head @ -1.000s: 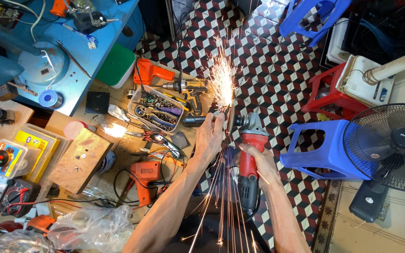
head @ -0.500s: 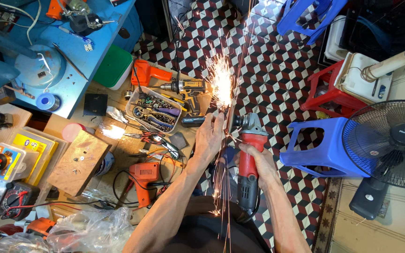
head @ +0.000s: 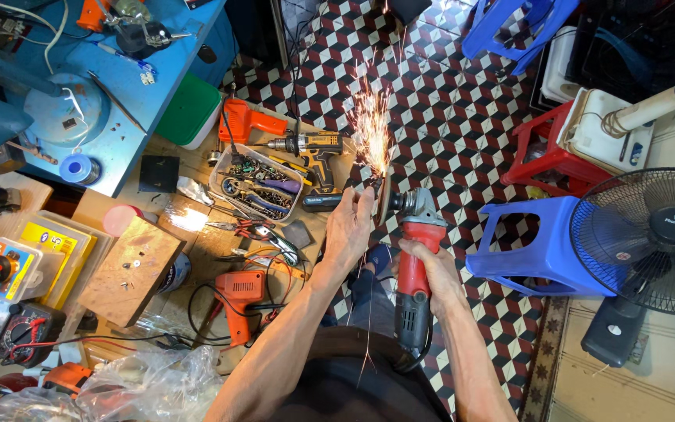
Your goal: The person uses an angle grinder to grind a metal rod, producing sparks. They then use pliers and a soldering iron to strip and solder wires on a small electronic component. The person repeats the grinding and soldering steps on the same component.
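Note:
My right hand (head: 431, 270) grips the red body of an angle grinder (head: 412, 258), its grey head and disc pointing away from me. My left hand (head: 351, 227) holds a small dark piece (head: 370, 186) against the spinning disc's edge. A fan of orange sparks (head: 370, 129) shoots up and away over the chequered floor (head: 431, 94). What the small piece is cannot be made out.
A low wooden board (head: 197, 242) to the left carries a cordless drill (head: 314, 148), an orange drill (head: 236, 293), a tray of tools (head: 255, 184) and a wooden block (head: 130, 270). A blue stool (head: 537, 242) and a floor fan (head: 650, 234) stand right. A blue machine table (head: 119, 86) sits upper left.
The spark shower has shrunk and now flies mostly upward; earlier streaks ran down toward me. Both hands and the grinder stay in place.

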